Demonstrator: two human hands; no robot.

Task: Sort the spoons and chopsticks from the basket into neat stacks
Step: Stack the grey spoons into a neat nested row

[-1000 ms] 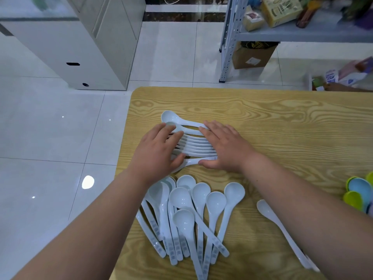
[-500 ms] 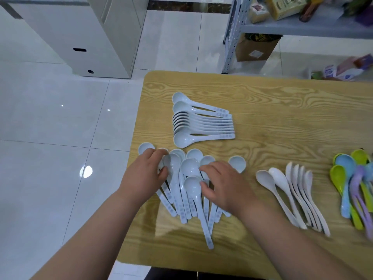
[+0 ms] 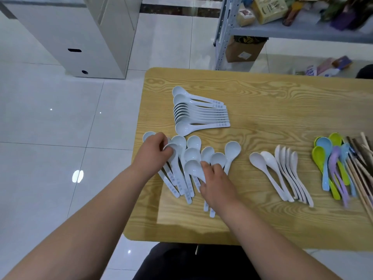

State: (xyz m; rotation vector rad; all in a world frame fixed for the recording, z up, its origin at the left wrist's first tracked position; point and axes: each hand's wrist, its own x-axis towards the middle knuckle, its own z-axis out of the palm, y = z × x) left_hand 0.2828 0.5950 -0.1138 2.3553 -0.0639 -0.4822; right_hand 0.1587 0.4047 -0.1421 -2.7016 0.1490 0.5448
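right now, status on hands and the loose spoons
Left hand grips one of the loose spoons. Right hand holds another. Neat stack lies farther back, apart. Nothing in the way.

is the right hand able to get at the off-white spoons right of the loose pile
Probably yes: the off-white spoons lie on bare table just beside the right hand, nothing between. It would first have to drop the pale spoon it grips.

1. Your wooden table point(image 3: 282, 102) stands on a glossy white tiled floor point(image 3: 60, 122).
2. Beyond it to your left is a white cabinet point(image 3: 80, 33).
3. A cardboard box point(image 3: 244, 50) sits under the grey metal shelf point(image 3: 302, 30).
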